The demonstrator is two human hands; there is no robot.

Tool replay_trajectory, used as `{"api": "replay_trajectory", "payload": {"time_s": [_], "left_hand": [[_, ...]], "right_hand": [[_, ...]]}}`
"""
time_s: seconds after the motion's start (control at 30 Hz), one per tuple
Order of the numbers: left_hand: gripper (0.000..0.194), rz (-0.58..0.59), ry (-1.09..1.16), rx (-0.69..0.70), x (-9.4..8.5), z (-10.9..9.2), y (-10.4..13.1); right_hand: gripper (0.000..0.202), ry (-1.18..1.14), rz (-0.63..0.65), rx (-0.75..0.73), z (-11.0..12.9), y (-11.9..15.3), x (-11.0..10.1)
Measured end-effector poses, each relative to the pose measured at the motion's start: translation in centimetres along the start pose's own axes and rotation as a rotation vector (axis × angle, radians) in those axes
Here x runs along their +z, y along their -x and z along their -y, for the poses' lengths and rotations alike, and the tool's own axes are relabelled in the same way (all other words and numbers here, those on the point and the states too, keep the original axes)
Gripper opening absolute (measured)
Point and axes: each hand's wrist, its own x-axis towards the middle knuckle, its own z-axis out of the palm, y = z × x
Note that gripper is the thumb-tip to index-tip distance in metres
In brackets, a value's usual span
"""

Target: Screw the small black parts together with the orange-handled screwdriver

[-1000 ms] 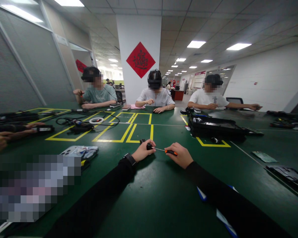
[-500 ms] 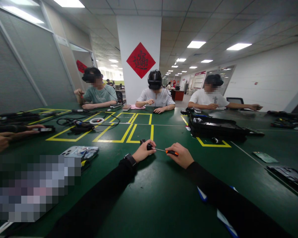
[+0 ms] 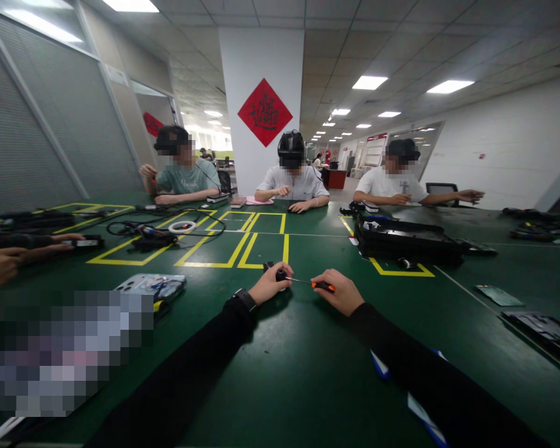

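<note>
My left hand [image 3: 269,284], a dark watch on its wrist, is closed around a small black part [image 3: 280,274] with a rounded end. More black of it shows past the fingers on the far side; its kind I cannot make out. In my right hand [image 3: 340,292] is a screwdriver [image 3: 324,287] with a black and orange handle, held between thumb and fingers. Its thin metal shaft points left, and the tip meets or nearly meets the black part. Both hands are low over the green table [image 3: 280,373].
Left of me lie a phone-like case [image 3: 152,287], cables and a white ring [image 3: 182,228]. A black tray-like housing [image 3: 408,239] stands to the right, beyond a small green board [image 3: 499,295]. Several people sit around the table; one person's hands [image 3: 0,267] reach in from the left.
My hands and the screwdriver keep nearly the same position. Across the table, the outstretched hand of the person at right has drawn slightly inward.
</note>
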Motion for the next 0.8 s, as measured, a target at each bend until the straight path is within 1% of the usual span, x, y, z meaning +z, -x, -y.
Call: {"api": "replay_trajectory", "payload": {"time_s": [0.2,0.4,0.6,0.7,0.8], "left_hand": [[0.021,-0.023,0.001,-0.001,0.0,-0.3,0.0],[0.020,0.006,0.085,-0.023,0.1,-0.7,0.1],[0.021,-0.002,0.077,-0.019,0.1,-0.5,-0.1],[0.020,-0.004,0.077,-0.016,0.1,-0.5,0.0],[0.019,-0.007,0.078,-0.012,0.1,-0.6,0.0]], "right_hand": [[0.020,-0.032,0.003,0.004,-0.1,0.0,0.1],[0.020,-0.067,0.008,0.027,-0.3,0.0,0.4],[0.027,-0.192,-0.008,0.119,-0.9,-0.1,1.5],[0.026,-0.255,-0.005,0.168,-1.1,-0.2,2.0],[0.023,-0.259,0.013,0.197,-1.1,-0.2,2.2]]}}
